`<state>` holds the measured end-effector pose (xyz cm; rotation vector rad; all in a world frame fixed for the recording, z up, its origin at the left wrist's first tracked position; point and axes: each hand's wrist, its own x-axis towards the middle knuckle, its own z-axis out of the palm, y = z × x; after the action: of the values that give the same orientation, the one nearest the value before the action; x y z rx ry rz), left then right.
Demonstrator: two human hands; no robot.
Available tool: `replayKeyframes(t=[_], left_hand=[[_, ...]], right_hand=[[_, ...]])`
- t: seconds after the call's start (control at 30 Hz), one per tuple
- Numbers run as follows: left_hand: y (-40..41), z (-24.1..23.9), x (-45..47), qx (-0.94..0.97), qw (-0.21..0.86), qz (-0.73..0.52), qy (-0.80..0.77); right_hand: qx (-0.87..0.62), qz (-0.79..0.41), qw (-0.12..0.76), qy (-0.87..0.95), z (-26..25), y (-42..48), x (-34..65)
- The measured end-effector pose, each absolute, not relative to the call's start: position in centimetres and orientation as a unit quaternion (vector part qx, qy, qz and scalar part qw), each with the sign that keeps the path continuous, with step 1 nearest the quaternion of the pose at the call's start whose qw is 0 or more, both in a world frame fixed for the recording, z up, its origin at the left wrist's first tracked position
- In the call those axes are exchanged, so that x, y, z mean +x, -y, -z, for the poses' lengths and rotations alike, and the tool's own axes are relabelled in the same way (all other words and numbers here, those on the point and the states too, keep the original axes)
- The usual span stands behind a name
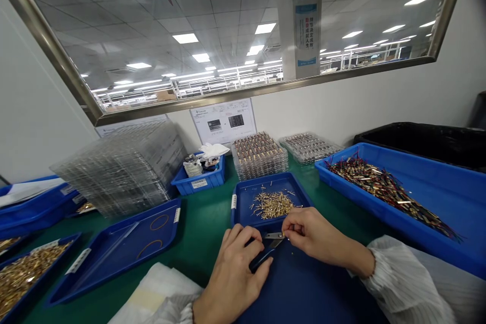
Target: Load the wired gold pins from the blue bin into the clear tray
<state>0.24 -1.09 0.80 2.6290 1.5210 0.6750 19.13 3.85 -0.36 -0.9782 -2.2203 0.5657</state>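
My left hand (236, 269) is closed around small pliers (270, 246) with dark blue handles and silver metal toward the jaws. Their handles spread apart in a V whose narrow end points at my right hand (313, 238). Thumb and forefinger of the right hand are pinched at the jaws, on a tiny gold-coloured metal piece (283, 234) that is mostly hidden. Just beyond both hands lies a heap of small gold metal pins (274, 204) in a shallow blue tray (234, 218).
Under my hands is a dark blue surface (307, 288). On the right, a large blue bin (436, 174) contains wired metal parts (374, 182). Filled clear trays (260, 154) stand behind. To the left are stacked clear trays (125, 172), a blue tray (114, 255) with rubber bands, and gold parts (26, 273).
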Motion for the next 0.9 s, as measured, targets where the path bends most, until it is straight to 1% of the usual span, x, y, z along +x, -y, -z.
replayKeyframes(t=[0.13, 0.33, 0.4, 0.5, 0.57, 0.6, 0.67, 0.8, 0.9], left_hand=[[1.04, -0.72, 0.27, 0.845, 0.018, -0.233, -0.481], [1.07, -0.5, 0.18, 0.848, 0.003, -0.282, -0.449], [1.08, -0.5, 0.16, 0.84, 0.004, -0.303, -0.45], [1.01, -0.54, 0.16, 0.823, 0.032, -0.321, -0.467], [0.93, -0.55, 0.12, 0.816, 0.056, -0.321, -0.478], [0.9, -0.56, 0.08, 0.815, 0.066, -0.316, -0.481], [0.86, -0.58, 0.0, 0.824, 0.077, -0.298, -0.476], [0.86, -0.73, 0.0, 0.855, 0.06, -0.261, -0.443], [0.92, -0.85, 0.08, 0.871, 0.035, -0.237, -0.428]], right_hand=[[-0.372, -0.215, 0.329, 0.841, 0.38, -3.8, 18.99], [-0.368, -0.219, 0.373, 0.823, -0.22, -3.5, 18.65], [-0.365, -0.25, 0.398, 0.804, -0.26, -3.64, 18.62], [-0.348, -0.353, 0.424, 0.758, 0.04, -4.1, 18.62], [-0.34, -0.412, 0.418, 0.735, 0.26, -4.32, 18.68], [-0.342, -0.417, 0.408, 0.737, 0.3, -4.34, 18.74], [-0.349, -0.37, 0.381, 0.772, 0.22, -4.19, 18.94], [-0.343, -0.216, 0.314, 0.858, -0.17, -3.57, 19.36], [-0.344, -0.156, 0.282, 0.882, -0.03, -3.42, 19.45]])
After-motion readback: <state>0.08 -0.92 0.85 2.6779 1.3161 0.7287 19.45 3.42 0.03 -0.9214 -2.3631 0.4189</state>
